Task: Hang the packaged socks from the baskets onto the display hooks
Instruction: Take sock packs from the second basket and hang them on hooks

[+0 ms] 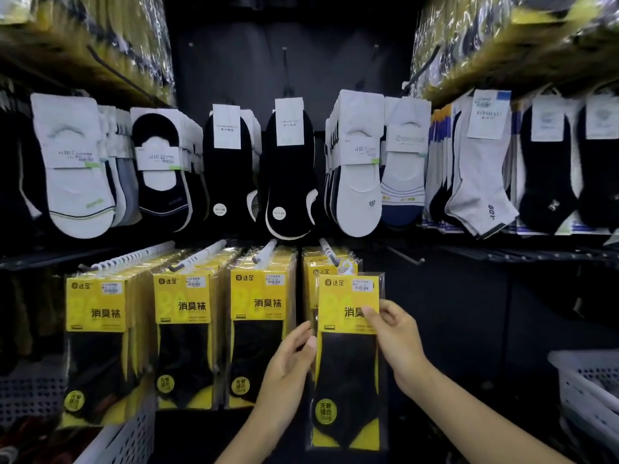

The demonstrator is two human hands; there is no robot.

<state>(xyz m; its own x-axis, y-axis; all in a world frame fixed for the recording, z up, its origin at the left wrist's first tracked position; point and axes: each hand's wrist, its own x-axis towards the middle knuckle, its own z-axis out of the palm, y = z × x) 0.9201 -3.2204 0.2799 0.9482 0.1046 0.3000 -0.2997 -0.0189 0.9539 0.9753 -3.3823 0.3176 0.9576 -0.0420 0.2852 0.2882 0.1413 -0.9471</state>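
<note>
I hold a yellow-and-black sock pack (348, 360) upright in front of the lower display. My left hand (288, 366) grips its left edge at mid height. My right hand (398, 343) pinches its right edge on the yellow card. The pack's white hanger loop sits at the tip of the fourth display hook (330, 252), which carries a few same packs behind it. Three hooks to the left hold full rows of identical packs (184, 329).
Loose socks on card hangers (288, 169) fill the row above. A bare black hook (402, 256) juts out right of the held pack. A white basket (589, 390) stands at the lower right, and a grey basket (110, 440) sits at the lower left.
</note>
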